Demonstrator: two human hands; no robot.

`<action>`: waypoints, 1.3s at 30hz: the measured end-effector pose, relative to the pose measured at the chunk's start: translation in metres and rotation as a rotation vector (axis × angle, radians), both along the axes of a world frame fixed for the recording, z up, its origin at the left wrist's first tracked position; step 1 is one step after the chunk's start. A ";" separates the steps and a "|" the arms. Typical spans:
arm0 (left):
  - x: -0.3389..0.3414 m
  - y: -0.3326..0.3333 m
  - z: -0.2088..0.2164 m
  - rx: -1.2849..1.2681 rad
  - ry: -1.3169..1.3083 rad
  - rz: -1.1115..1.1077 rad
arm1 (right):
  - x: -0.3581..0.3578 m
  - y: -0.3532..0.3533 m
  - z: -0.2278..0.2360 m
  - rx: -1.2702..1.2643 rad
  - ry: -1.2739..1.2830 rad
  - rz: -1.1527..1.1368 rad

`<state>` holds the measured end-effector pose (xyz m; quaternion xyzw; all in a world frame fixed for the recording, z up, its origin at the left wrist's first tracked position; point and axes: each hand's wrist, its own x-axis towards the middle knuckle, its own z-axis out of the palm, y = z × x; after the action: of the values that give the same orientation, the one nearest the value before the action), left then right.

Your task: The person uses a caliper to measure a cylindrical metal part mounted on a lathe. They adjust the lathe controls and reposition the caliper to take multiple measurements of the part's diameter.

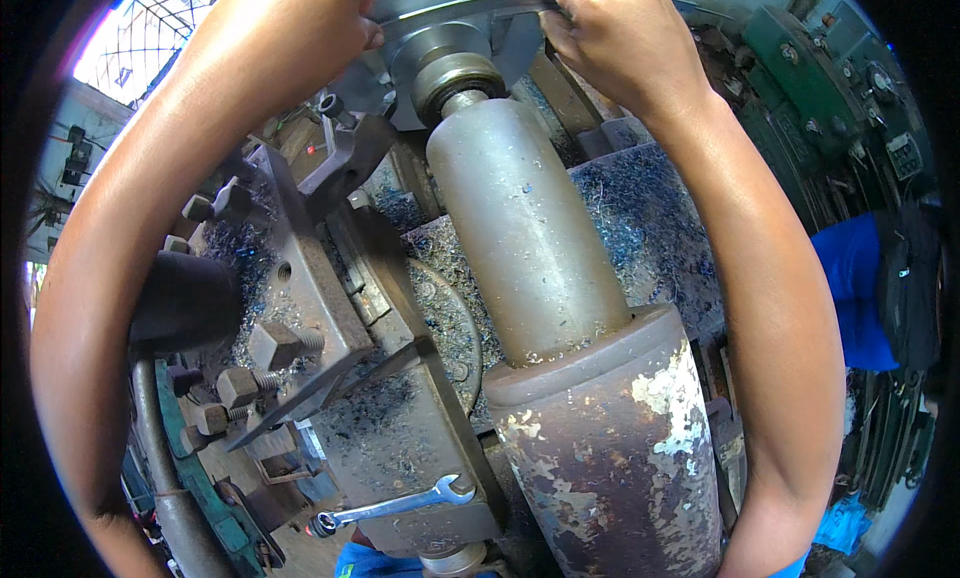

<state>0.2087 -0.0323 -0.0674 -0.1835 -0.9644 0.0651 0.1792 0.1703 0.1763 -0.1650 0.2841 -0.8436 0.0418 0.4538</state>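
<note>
A large shiny metal disc (pixel 470 16) stands at the far end of a lathe, cut off by the top of the view. My right hand (pixel 610 33) has its fingers curled over the disc's right edge. At its left edge is my left hand (pixel 335 18), with curled fingertips against the rim and the rest partly out of view. In front of the disc, a round collar (pixel 458 83) sits on a live centre. Its thick steel cylinder (pixel 525 228) runs toward me into a tailstock barrel (pixel 610 458) with flaking brown and white paint.
Left of the cylinder is a tool post (pixel 310 278) with protruding square-headed bolts (pixel 280 346). A combination wrench (pixel 400 503) lies on the slide near me. Metal chips (pixel 640 218) cover the carriage. A green machine (pixel 815 88) stands at the back right, near a blue-and-black bag (pixel 870 288).
</note>
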 end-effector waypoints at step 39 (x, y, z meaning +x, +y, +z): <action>-0.036 -0.019 -0.015 0.050 -0.077 -0.104 | 0.007 -0.003 0.007 -0.067 -0.083 0.026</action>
<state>0.1730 -0.0517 -0.0821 -0.2313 -0.9610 0.0243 0.1496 0.1778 0.1738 -0.1576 0.2776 -0.8560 0.0878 0.4272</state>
